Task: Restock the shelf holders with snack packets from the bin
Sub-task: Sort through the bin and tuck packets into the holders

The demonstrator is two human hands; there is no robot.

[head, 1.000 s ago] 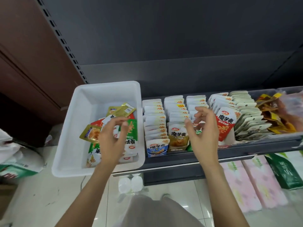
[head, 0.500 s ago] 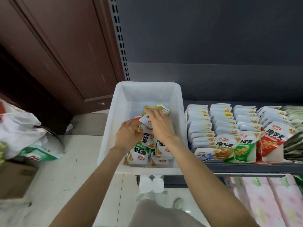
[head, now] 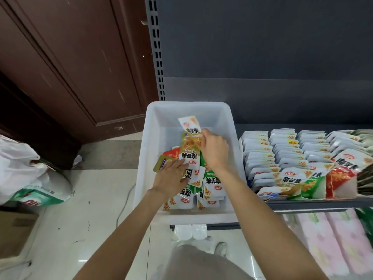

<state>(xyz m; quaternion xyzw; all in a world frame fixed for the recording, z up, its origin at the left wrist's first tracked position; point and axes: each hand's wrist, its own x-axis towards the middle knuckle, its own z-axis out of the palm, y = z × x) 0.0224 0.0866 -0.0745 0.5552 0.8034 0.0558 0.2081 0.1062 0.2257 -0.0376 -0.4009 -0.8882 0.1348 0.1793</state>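
Observation:
A white plastic bin (head: pixel 155 150) stands on the left end of the shelf, with several snack packets (head: pixel 212 184) piled in its near half. My right hand (head: pixel 215 150) is inside the bin and pinches a yellow-and-white packet (head: pixel 190 130), lifted upright above the pile. My left hand (head: pixel 171 176) lies on the pile with fingers stretched over a white packet (head: pixel 189 158). To the right, the shelf holders (head: pixel 282 158) carry rows of upright packets.
A dark brown door panel (head: pixel 70 63) is on the left behind the bin. White bags (head: pixel 26 174) lie on the tiled floor at left, and a cardboard box (head: pixel 14 233) sits below them. Pink packs (head: pixel 327 243) fill the lower shelf at right.
My right hand left the shelf holders, reached into the bin and has lifted a packet out of the pile. The view swung left toward the bin. My left hand stayed on the packets.

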